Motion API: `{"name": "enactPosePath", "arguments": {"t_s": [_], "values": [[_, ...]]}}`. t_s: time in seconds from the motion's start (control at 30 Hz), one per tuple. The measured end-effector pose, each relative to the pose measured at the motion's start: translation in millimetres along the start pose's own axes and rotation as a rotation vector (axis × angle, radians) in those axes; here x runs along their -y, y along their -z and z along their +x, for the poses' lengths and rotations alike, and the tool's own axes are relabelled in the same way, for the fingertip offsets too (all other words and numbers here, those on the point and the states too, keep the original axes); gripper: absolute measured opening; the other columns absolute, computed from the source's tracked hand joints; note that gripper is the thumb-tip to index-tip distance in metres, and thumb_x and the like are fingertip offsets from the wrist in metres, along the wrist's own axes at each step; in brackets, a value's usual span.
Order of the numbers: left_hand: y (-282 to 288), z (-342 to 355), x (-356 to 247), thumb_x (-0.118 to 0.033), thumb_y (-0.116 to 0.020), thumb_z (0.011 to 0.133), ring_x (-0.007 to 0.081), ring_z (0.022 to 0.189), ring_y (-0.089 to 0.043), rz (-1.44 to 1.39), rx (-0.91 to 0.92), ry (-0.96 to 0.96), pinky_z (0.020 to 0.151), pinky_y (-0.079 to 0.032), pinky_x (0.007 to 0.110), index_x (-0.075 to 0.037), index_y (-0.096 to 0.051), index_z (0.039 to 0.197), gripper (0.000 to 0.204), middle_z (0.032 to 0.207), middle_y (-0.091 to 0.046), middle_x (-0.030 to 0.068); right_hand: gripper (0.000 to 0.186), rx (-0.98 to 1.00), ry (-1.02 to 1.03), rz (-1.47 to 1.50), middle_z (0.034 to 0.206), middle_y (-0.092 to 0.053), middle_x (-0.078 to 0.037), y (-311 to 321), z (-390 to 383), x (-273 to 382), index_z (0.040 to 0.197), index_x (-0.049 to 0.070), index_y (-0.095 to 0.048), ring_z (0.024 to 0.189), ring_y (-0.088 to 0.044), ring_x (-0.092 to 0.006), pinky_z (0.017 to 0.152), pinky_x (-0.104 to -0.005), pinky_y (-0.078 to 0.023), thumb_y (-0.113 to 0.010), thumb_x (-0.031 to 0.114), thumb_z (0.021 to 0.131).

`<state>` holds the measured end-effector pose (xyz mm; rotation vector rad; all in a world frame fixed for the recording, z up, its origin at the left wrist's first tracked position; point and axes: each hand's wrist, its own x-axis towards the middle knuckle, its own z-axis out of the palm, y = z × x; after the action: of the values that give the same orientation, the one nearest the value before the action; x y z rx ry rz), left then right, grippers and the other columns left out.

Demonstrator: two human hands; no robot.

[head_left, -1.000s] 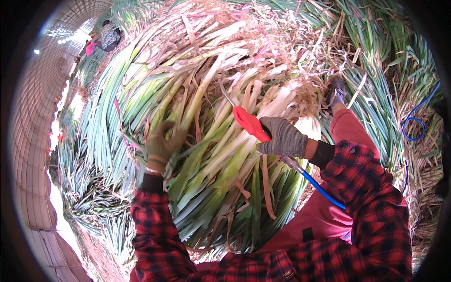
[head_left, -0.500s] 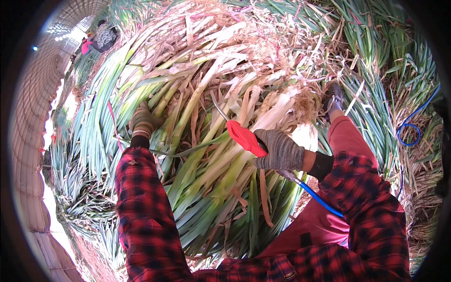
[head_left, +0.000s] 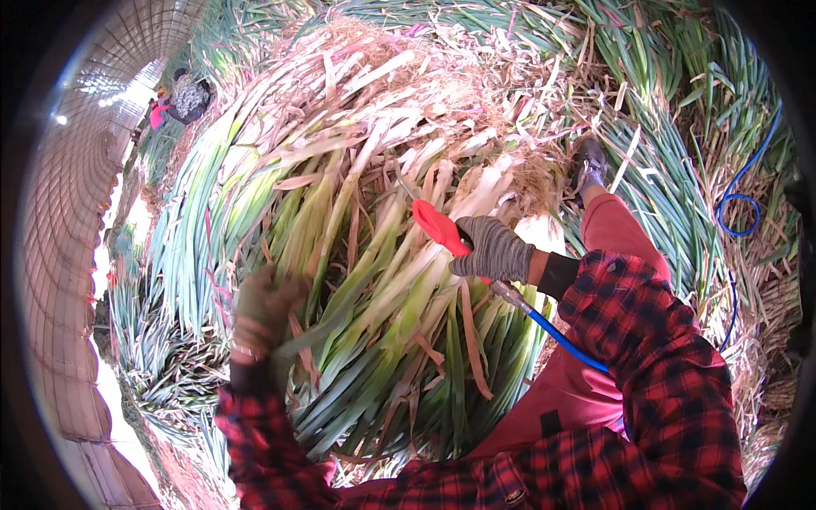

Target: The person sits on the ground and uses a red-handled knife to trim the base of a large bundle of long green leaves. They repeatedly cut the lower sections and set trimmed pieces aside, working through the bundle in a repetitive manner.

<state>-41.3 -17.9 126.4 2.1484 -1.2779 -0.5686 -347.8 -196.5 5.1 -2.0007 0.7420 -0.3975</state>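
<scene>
My right hand [head_left: 490,251], in a striped gray knit glove, grips a red air gun [head_left: 435,223] with a bent metal nozzle; a blue hose [head_left: 552,327] runs from its fitting. Beneath it lies a loose heap of leeks [head_left: 382,289], pale shanks and roots toward the top right, green leaves fanning to the lower left. My left hand [head_left: 268,306], gloved and smeared by motion, is over the leaves at the left side of the heap, with a dull green strand beside it; its fingers are too blurred to read.
More piles of green leeks [head_left: 663,68] surround the heap. A blue hose loop [head_left: 738,212] lies at the right, near my shoe [head_left: 589,161] and red trouser leg. A co-worker in dark patterned clothing [head_left: 189,98] is at the upper left, beside a curved greenhouse wall [head_left: 72,289].
My left hand first reached up into the leaves, then came back down toward me. My right hand with the red tool has shifted slightly left in view, still gripping it.
</scene>
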Motion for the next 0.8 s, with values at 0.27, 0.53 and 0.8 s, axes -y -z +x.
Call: {"name": "enactPosePath", "arguments": {"t_s": [0.27, 0.53, 0.8], "values": [[-24.0, -133.6, -38.8, -0.015, -0.070, 0.081, 0.0082, 0.064, -0.057, -0.107, 0.167, 0.122, 0.056, -0.048, 0.031, 0.004, -0.066, 0.086, 0.020, 0.069, -0.066, 0.0090, 0.052, 0.000, -0.034, 0.088, 0.074, -0.063, -0.020, -1.9, -20.0, -9.9, 0.092, -0.007, -0.062, 0.071, -0.064, -0.0304, 0.069, -0.0393, -0.049, -0.077, 0.036, 0.066], [-66.6, -204.9, -2.3, -0.018, -0.073, 0.077, 0.0112, 0.068, -0.064, -0.125, 0.307, 0.096, 0.060, -0.050, 0.030, 0.000, -0.067, 0.075, 0.019, 0.068, -0.067, 0.0142, 0.049, 0.033, -0.085, 0.078, 0.071, -0.062, -0.019, -9.7, -27.9, -11.8, 0.089, -0.006, -0.063, 0.066, -0.062, -0.0263, 0.067, -0.0389, -0.049, -0.078, 0.034, 0.067], [-113.2, -111.8, 64.8, -0.035, -0.077, 0.070, 0.0260, 0.059, -0.064, -0.165, 0.212, 0.171, 0.057, -0.049, 0.038, 0.003, -0.067, 0.081, 0.042, 0.065, -0.066, 0.0149, 0.039, -0.024, 0.001, 0.206, 0.068, -0.057, -0.011, -37.5, -76.9, -14.2, 0.083, -0.001, -0.061, 0.063, -0.054, -0.0164, 0.061, -0.0360, -0.046, -0.078, 0.032, 0.068]]}}
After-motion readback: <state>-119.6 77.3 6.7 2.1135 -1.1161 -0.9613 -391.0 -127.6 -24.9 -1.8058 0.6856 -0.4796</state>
